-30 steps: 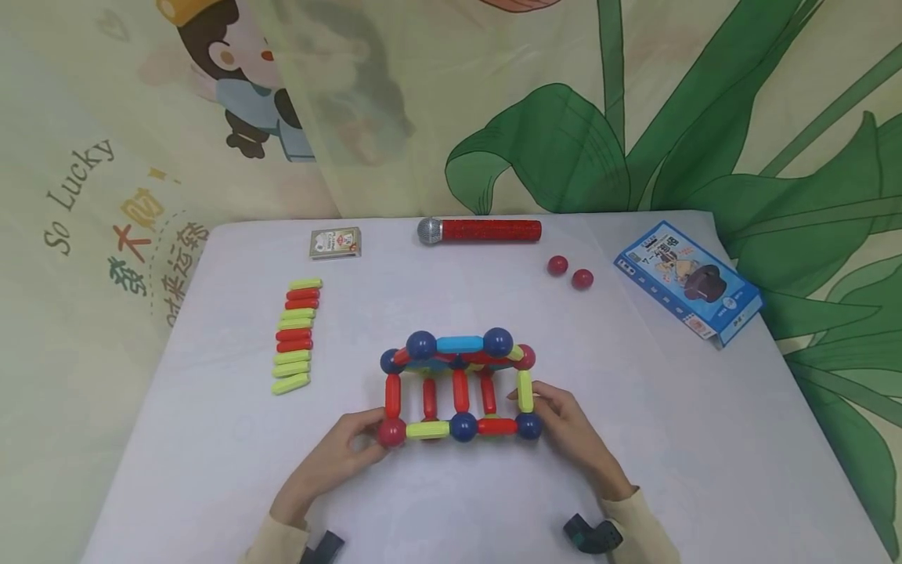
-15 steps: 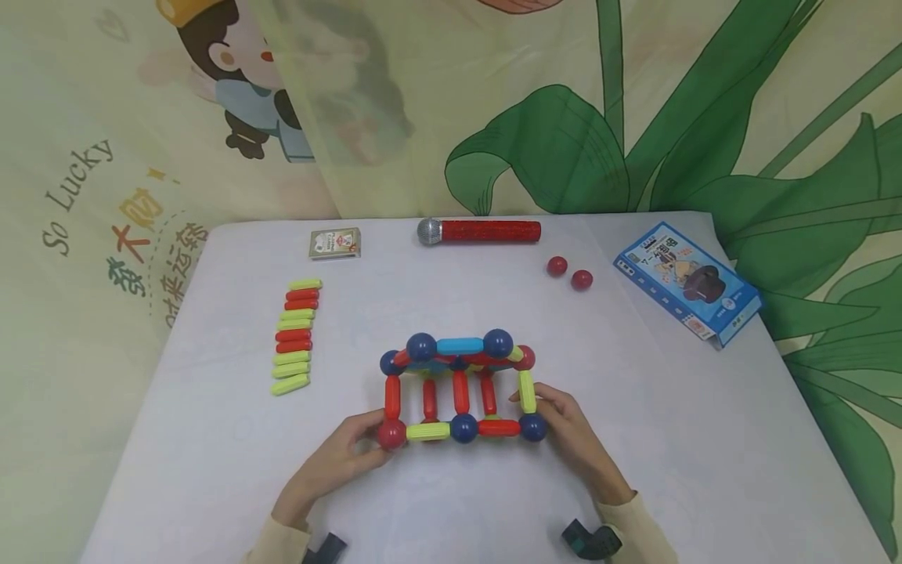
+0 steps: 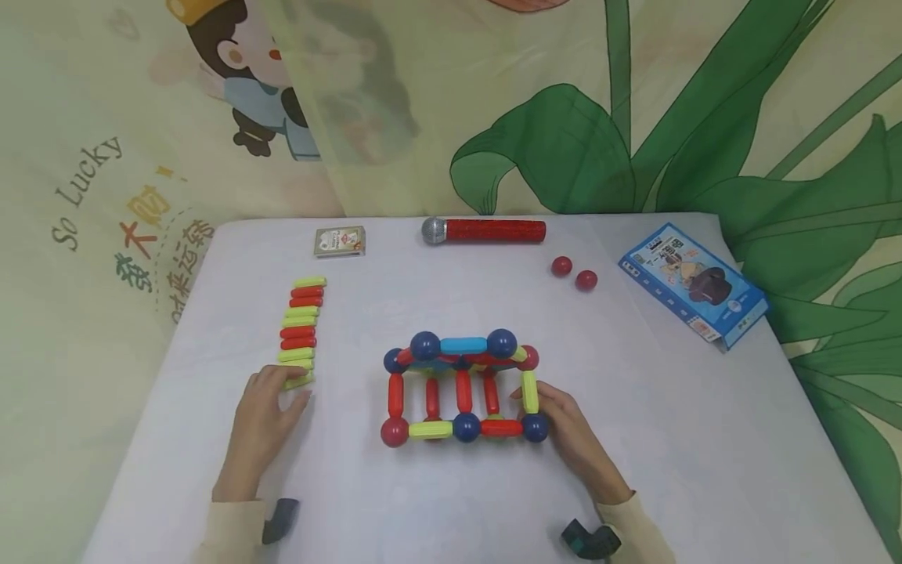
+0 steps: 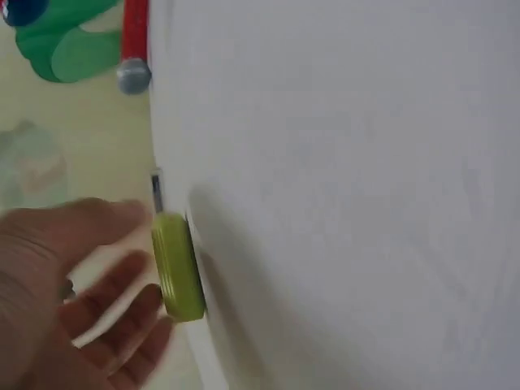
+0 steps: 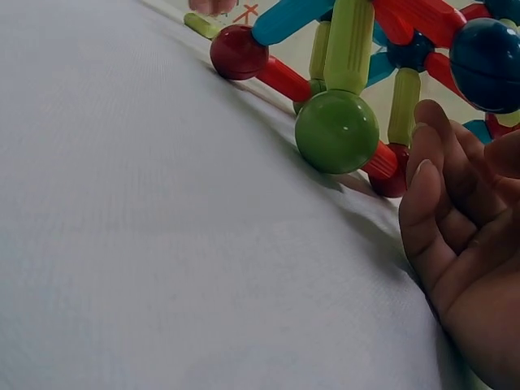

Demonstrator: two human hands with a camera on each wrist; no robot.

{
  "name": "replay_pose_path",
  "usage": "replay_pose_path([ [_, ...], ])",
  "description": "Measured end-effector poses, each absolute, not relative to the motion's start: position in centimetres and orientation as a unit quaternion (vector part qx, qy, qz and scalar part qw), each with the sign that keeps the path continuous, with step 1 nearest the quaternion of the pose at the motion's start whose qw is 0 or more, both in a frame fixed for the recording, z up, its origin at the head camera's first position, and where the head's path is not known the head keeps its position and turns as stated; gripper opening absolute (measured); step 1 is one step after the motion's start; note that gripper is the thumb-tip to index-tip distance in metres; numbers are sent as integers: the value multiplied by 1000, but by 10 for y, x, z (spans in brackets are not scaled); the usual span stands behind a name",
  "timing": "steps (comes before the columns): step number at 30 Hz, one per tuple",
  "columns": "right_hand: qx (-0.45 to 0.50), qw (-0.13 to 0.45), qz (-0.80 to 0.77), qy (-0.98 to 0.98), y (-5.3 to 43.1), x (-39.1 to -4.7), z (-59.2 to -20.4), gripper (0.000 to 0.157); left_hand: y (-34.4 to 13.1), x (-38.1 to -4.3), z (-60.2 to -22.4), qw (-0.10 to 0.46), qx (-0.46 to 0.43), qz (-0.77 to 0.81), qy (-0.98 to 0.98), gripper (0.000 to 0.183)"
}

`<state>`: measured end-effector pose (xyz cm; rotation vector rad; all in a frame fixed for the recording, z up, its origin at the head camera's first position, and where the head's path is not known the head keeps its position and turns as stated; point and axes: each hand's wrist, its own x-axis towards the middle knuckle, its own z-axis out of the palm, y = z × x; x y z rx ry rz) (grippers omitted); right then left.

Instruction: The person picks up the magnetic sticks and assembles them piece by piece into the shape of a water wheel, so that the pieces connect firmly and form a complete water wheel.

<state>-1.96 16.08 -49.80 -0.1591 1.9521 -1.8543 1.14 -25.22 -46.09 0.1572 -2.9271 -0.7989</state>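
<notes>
In the head view, a frame of magnetic rods and balls (image 3: pixel 467 428) stands mid-table, in red, yellow-green and blue. My right hand (image 3: pixel 574 442) is at its right end, fingers loosely bent beside the upright yellow-green rod (image 3: pixel 530 392) and the blue corner ball (image 3: pixel 535 428). In the right wrist view, these fingers (image 5: pixel 422 203) lie close by the frame's balls, with nothing visible inside them. My left hand (image 3: pixel 261 419) reaches over the near end of a row of rods (image 3: pixel 298 332). In the left wrist view, thumb and fingers are spread around the nearest yellow-green rod (image 4: pixel 179 268).
Along the back lie a small card box (image 3: pixel 340 242) and a red microphone (image 3: pixel 486 230). Two red balls (image 3: pixel 561 266) sit right of centre, and a blue box (image 3: pixel 694 286) lies at the back right. A printed cloth hangs behind the table (image 3: pixel 437 509).
My left hand has let go of the frame's red corner ball and moved left to the row of rods. The right hand stays by the frame's right end.
</notes>
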Motion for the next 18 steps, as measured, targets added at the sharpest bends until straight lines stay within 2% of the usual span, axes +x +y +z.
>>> replay_pose_path([
  [4, -44, 222, -675, 702, 161, -21, -499, 42, -265, 8, -463, 15, 49, -228, -972, 36],
  [9, -40, 224, -675, 702, 160, -21, -500, 40, -250, 13, -466, 42, 7, -279, -959, 41],
  [11, -40, 223, -676, 702, 160, -21, -500, 40, -233, 20, -467, 36, -17, -341, -939, 47],
  [15, -42, 216, -676, 703, 160, -21, -499, 39, -195, 33, -468, -42, -43, -507, -860, 55],
  [18, -44, 215, -675, 705, 160, -22, -499, 39, -175, 39, -469, -92, -23, -598, -796, 58],
])
